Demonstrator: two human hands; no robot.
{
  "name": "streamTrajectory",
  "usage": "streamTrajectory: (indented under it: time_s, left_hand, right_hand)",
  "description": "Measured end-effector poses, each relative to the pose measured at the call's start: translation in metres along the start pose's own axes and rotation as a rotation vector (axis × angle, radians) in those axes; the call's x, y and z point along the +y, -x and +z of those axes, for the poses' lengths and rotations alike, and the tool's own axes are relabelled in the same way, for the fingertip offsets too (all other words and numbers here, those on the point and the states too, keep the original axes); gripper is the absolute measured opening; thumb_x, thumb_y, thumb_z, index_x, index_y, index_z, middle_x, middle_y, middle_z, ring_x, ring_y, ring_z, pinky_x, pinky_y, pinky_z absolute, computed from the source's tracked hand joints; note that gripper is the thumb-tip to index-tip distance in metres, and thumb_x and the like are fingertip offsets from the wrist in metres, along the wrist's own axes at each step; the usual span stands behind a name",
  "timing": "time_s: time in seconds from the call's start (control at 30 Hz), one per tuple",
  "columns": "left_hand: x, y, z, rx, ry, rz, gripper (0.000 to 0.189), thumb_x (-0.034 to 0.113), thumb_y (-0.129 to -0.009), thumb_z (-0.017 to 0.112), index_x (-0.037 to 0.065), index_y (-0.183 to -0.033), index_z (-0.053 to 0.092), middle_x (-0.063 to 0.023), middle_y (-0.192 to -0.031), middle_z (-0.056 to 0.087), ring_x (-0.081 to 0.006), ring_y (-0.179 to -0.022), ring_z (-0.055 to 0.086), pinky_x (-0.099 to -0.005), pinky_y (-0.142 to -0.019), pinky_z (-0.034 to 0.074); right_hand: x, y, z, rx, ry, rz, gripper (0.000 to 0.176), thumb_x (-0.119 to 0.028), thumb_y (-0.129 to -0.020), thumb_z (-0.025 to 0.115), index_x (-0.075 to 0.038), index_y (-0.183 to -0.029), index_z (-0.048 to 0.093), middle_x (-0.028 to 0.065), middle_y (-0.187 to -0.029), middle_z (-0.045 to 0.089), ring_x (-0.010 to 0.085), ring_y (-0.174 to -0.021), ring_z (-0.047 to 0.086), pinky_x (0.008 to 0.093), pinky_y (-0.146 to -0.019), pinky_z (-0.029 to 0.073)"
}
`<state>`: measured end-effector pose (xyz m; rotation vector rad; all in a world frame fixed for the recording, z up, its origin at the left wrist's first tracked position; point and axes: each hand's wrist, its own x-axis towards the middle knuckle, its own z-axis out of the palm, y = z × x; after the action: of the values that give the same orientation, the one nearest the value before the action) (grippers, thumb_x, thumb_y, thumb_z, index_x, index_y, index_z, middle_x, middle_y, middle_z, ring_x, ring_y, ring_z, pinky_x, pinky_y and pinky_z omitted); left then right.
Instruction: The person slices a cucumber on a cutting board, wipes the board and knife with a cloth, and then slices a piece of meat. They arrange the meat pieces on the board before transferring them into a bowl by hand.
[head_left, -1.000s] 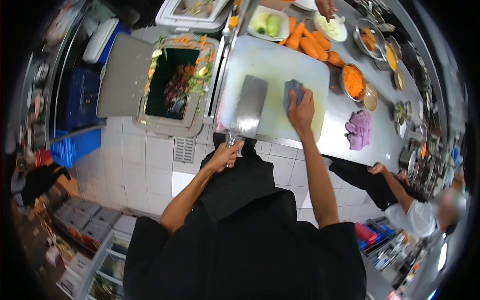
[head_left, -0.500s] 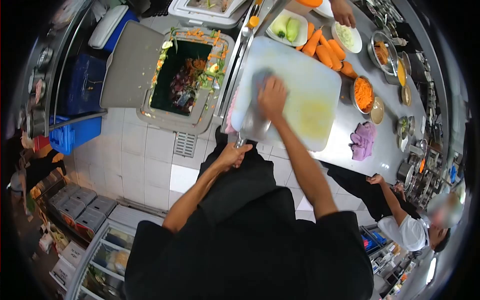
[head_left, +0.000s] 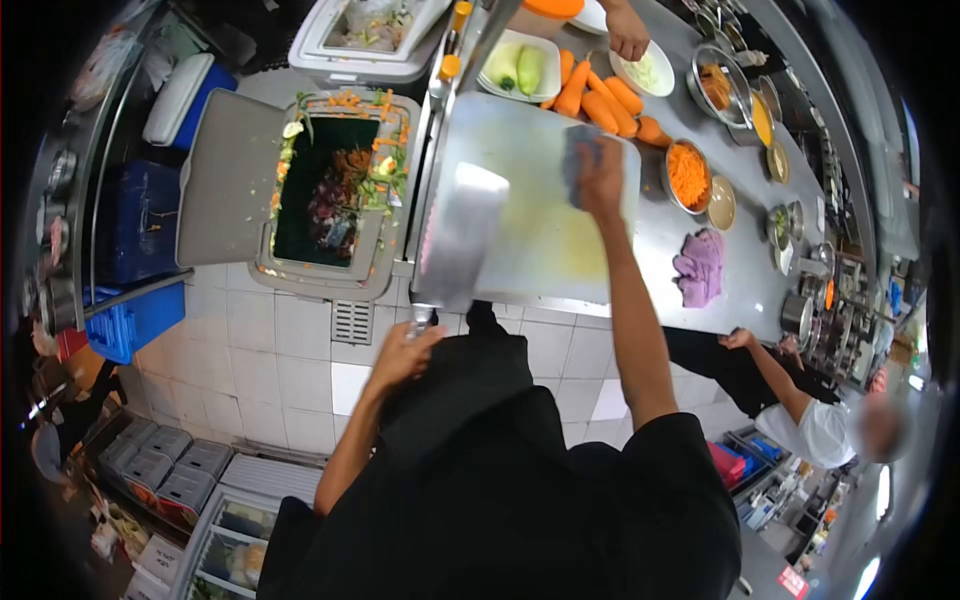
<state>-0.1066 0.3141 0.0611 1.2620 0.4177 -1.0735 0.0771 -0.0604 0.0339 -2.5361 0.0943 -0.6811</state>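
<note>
My left hand [head_left: 405,352] is closed around the handle of a cleaver [head_left: 465,235]. Its broad, shiny blade is over the left part of a pale cutting board [head_left: 540,225], which has faint yellow stains. At the board's far right corner, my right hand [head_left: 602,182] grips a bunched grey-blue cloth [head_left: 576,165]. Whole carrots [head_left: 608,105] lie just beyond that corner. A metal bowl of shredded carrot [head_left: 688,177] stands to the right of the board.
Left of the counter is an open bin [head_left: 390,265] with vegetable scraps inside and on its rim. A purple cloth [head_left: 700,268] lies on the steel counter. Another person's hand [head_left: 628,35] is over a white bowl [head_left: 655,78]. A person [head_left: 800,430] stands at right.
My right hand has moved the grey-blue cloth from beside the cleaver blade to the board's far right. The cleaver appears farther left, its whole blade now exposed. The camera view has shifted slightly.
</note>
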Motion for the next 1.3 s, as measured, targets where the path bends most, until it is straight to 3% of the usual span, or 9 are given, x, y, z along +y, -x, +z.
streamTrajectory:
  time_s: [0.33,0.37,0.53,0.6,0.7,0.9,1.03,1.23,1.3]
  left_hand:
    - [0.018,0.033,-0.121,0.705,0.017,0.183,0.039,0.031,-0.092,0.071,0.016,-0.07,0.042,0.0082,-0.051,0.034,-0.004,-0.039,0.029,-0.0248,-0.036,0.023]
    - [0.03,0.03,-0.121,0.767,0.016,0.18,0.039,0.031,-0.092,0.07,0.016,-0.07,0.042,0.0079,-0.051,0.034,-0.0043,-0.039,0.029,-0.0249,-0.036,0.024]
    - [0.038,-0.003,-0.163,0.866,0.051,0.306,0.038,0.031,-0.092,0.07,0.015,-0.072,0.042,0.0068,-0.052,0.034,-0.0052,-0.039,0.03,-0.025,-0.037,0.025]
    - [0.026,0.012,-0.171,0.891,0.024,0.293,0.038,0.032,-0.092,0.07,0.015,-0.072,0.042,0.0063,-0.052,0.035,-0.0059,-0.039,0.031,-0.0254,-0.037,0.026]
    - [-0.001,0.018,-0.19,0.955,-0.083,0.205,0.038,0.031,-0.093,0.069,0.015,-0.072,0.042,0.006,-0.052,0.035,-0.0063,-0.038,0.031,-0.026,-0.036,0.025]
    - [0.002,-0.006,-0.161,0.957,0.041,0.22,0.037,0.032,-0.092,0.07,0.014,-0.073,0.044,0.0064,-0.051,0.034,-0.0062,-0.037,0.029,-0.0264,-0.035,0.024]
    - [-0.021,-0.007,-0.18,1.001,-0.037,0.255,0.036,0.032,-0.092,0.07,0.013,-0.073,0.046,0.0059,-0.051,0.035,-0.0061,-0.038,0.032,-0.0264,-0.035,0.025]
    - [0.012,-0.036,-0.162,1.016,0.019,0.333,0.037,0.031,-0.092,0.07,0.012,-0.072,0.046,0.0049,-0.051,0.037,-0.0061,-0.037,0.032,-0.0262,-0.034,0.025]
    - [0.009,-0.019,-0.168,1.051,-0.012,0.286,0.035,0.031,-0.093,0.069,0.011,-0.073,0.048,0.0047,-0.05,0.036,-0.0061,-0.037,0.033,-0.0263,-0.034,0.026]
  right_hand:
    - [0.006,0.124,0.032,0.361,0.586,-0.267,0.017,-0.026,-0.084,0.069,-0.011,-0.08,0.061,0.0115,-0.081,0.064,0.0321,-0.07,0.062,0.0473,-0.061,0.046]
    - [-0.034,0.152,0.033,-0.012,0.148,-0.029,0.019,-0.028,-0.08,0.074,-0.013,-0.076,0.062,0.0084,-0.076,0.064,0.0318,-0.067,0.061,0.0474,-0.065,0.048]
    - [-0.021,0.174,0.027,-0.039,0.119,-0.31,0.025,-0.034,-0.085,0.069,-0.009,-0.091,0.066,0.0084,-0.081,0.065,0.0276,-0.08,0.065,0.043,-0.074,0.051]
    - [0.01,0.145,0.006,-0.43,0.619,0.134,0.034,-0.04,-0.092,0.062,-0.008,-0.102,0.066,0.009,-0.087,0.067,0.0255,-0.081,0.066,0.0424,-0.071,0.052]
    - [0.012,0.132,0.019,0.276,0.656,-0.149,0.026,-0.03,-0.091,0.066,-0.007,-0.103,0.066,0.0127,-0.09,0.067,0.027,-0.076,0.063,0.0431,-0.067,0.05]
    - [-0.02,0.147,-0.009,-0.271,0.047,0.06,0.026,-0.033,-0.086,0.068,-0.012,-0.074,0.058,0.0047,-0.074,0.061,0.0222,-0.07,0.062,0.0393,-0.064,0.049]
    - [0.01,0.156,0.008,-0.053,0.854,0.184,0.02,-0.028,-0.095,0.059,-0.01,-0.086,0.061,0.0056,-0.074,0.061,0.0191,-0.058,0.058,0.0374,-0.05,0.045]
    - [-0.043,0.159,0.059,0.015,-0.265,-0.087,0.025,-0.034,-0.086,0.067,-0.011,-0.078,0.064,0.0055,-0.079,0.068,0.027,-0.068,0.065,0.04,-0.061,0.052]
    - [0.056,0.133,0.076,0.101,0.293,-0.247,0.028,-0.038,-0.093,0.062,-0.011,-0.095,0.068,0.0049,-0.075,0.066,0.0243,-0.059,0.061,0.0398,-0.055,0.049]
